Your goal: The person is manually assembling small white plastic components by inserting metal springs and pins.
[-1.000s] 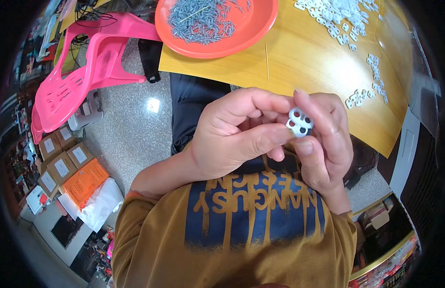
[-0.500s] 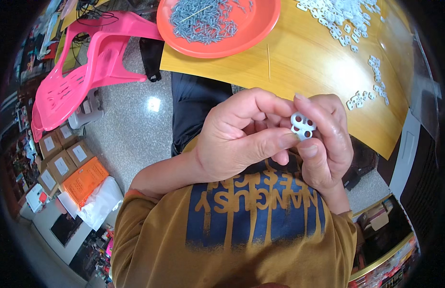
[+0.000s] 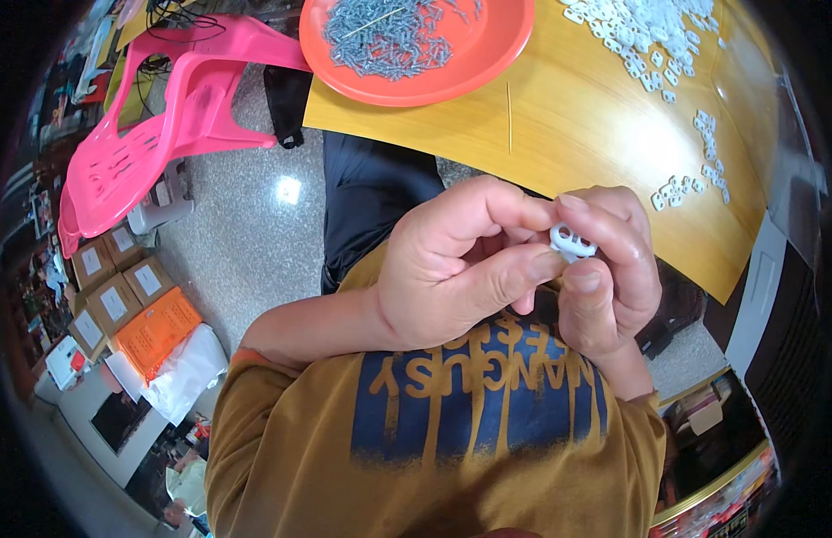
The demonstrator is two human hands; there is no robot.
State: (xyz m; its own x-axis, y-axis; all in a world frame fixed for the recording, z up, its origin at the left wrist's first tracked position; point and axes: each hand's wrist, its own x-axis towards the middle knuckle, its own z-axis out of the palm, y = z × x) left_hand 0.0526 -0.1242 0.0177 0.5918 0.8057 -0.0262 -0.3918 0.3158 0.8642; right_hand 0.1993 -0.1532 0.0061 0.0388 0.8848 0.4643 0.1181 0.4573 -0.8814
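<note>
Close in front of my chest, both hands come together around small white plastic pieces with holes. My left hand pinches their left side between thumb and fingertips. From the other side, the curled index finger and thumb of my right hand close on the same pieces. They look like two pieces lying one against the other, tilted, with their holes facing up. The fingers hide part of them. Loose white pieces of the same kind lie on the yellow table beyond my right hand.
An orange-red tray holds many grey screws at the table's near left. A thin stick lies beside it. More white pieces are heaped at the far right. A pink plastic chair and cardboard boxes stand left.
The white pieces have tipped and come closer together; their holes, earlier spread apart, now show as a narrower group. Both hands keep their grip. The view has shifted slightly.
</note>
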